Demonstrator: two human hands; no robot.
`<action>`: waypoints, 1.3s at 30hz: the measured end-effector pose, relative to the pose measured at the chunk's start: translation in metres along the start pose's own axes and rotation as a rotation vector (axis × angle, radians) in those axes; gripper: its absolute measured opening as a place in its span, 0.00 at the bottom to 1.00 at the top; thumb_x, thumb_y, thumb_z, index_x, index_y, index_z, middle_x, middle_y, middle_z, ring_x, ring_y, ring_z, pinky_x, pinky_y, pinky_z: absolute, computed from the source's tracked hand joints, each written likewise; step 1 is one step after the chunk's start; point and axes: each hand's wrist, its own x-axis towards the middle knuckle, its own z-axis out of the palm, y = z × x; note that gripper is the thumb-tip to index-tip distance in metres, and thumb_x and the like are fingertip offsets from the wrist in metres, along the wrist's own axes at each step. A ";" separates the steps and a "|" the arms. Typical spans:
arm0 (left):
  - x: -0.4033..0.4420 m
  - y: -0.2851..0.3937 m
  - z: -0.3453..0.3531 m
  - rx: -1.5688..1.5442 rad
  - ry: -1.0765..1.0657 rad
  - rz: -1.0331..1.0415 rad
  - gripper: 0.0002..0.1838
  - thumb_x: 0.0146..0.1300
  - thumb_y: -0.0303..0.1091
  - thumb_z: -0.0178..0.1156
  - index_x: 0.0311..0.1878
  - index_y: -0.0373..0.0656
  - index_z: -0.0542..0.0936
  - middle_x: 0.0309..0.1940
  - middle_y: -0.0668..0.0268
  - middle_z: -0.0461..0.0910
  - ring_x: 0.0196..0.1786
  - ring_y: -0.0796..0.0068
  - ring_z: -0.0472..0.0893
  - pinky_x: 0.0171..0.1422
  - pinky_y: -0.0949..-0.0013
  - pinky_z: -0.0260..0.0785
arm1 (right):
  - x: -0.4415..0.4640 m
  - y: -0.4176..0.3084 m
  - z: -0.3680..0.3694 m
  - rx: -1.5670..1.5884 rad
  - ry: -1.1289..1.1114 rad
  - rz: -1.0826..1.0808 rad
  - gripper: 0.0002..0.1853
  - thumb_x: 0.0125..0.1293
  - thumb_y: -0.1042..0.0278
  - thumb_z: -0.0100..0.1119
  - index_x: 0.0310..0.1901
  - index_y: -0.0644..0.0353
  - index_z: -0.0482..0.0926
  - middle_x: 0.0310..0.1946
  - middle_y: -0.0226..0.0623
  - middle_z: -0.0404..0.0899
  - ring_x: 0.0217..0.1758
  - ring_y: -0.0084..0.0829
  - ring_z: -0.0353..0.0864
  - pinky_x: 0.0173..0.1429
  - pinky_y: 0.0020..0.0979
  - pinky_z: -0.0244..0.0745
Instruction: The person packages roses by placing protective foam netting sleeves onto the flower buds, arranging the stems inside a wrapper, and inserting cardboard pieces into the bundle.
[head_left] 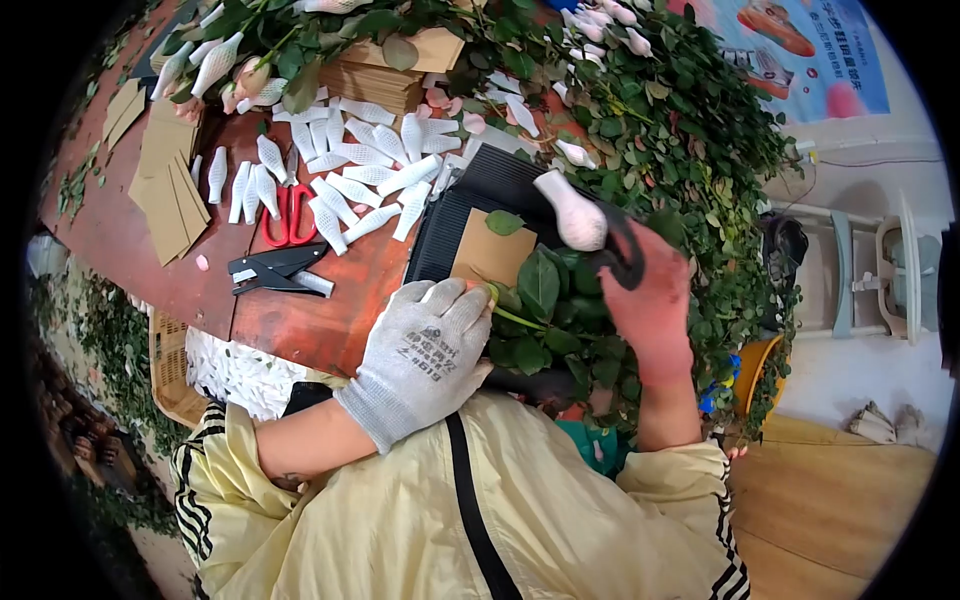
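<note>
My left hand [425,345], in a light grey glove with dark print, is closed over a green rose stem [518,319] at the near edge of a black ribbed tray [432,245]. Leaves [540,285] spread from that stem to the right. My right hand [650,300] has a black wrap around its fingers and is somewhat blurred. It is closed at a rosebud in a white foam net sleeve [575,212], held above the tray's right side; the grip itself is partly hidden. Between the hands, a brown cardboard piece [490,248] lies in the tray with a loose leaf on it.
Many white net sleeves [370,175] lie on the red table [310,320]. Red-handled scissors [289,215] and a black stapler [275,268] are on the left, beside cardboard sheets [165,180]. Leafy roses [690,130] pile up at the right. A wicker basket [172,370] stands below left.
</note>
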 end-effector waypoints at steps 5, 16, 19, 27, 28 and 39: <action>0.002 0.003 0.003 0.061 0.019 0.005 0.29 0.48 0.47 0.64 0.51 0.39 0.76 0.52 0.65 0.73 0.57 0.67 0.69 0.61 0.61 0.61 | -0.020 -0.034 0.046 -0.356 -0.149 -0.232 0.26 0.50 0.61 0.65 0.54 0.53 0.74 0.52 0.37 0.74 0.53 0.37 0.75 0.58 0.37 0.67; 0.000 -0.003 0.005 -0.020 0.025 0.021 0.32 0.44 0.45 0.66 0.53 0.40 0.75 0.56 0.62 0.71 0.59 0.61 0.69 0.60 0.55 0.61 | -0.022 -0.023 0.055 -0.280 -0.096 -0.266 0.22 0.50 0.65 0.64 0.50 0.53 0.77 0.51 0.42 0.73 0.50 0.41 0.75 0.53 0.39 0.73; 0.001 -0.003 0.003 -0.014 0.008 0.031 0.31 0.44 0.45 0.66 0.52 0.40 0.75 0.55 0.62 0.72 0.58 0.61 0.70 0.60 0.55 0.62 | -0.024 -0.023 0.054 -0.254 -0.138 -0.262 0.21 0.51 0.63 0.62 0.50 0.53 0.77 0.53 0.42 0.72 0.51 0.40 0.75 0.53 0.37 0.72; 0.026 -0.066 -0.004 -0.147 0.210 0.048 0.20 0.52 0.38 0.63 0.48 0.41 0.76 0.42 0.56 0.75 0.45 0.56 0.76 0.49 0.59 0.68 | -0.029 -0.014 0.068 -0.279 -0.047 -0.295 0.23 0.49 0.62 0.60 0.50 0.52 0.77 0.52 0.45 0.73 0.48 0.40 0.76 0.52 0.36 0.72; 0.030 -0.071 -0.006 -0.163 0.167 0.017 0.20 0.54 0.39 0.63 0.48 0.41 0.76 0.41 0.55 0.75 0.45 0.56 0.76 0.48 0.60 0.69 | -0.028 -0.015 0.068 -0.277 -0.046 -0.299 0.23 0.49 0.62 0.60 0.50 0.52 0.77 0.52 0.45 0.73 0.48 0.40 0.76 0.52 0.36 0.72; 0.046 -0.106 -0.008 -0.028 0.144 0.162 0.07 0.55 0.34 0.61 0.35 0.44 0.80 0.28 0.64 0.77 0.35 0.61 0.78 0.40 0.61 0.69 | -0.025 -0.006 0.075 -0.212 -0.149 -0.232 0.24 0.52 0.66 0.63 0.53 0.56 0.74 0.53 0.48 0.71 0.51 0.45 0.75 0.55 0.40 0.72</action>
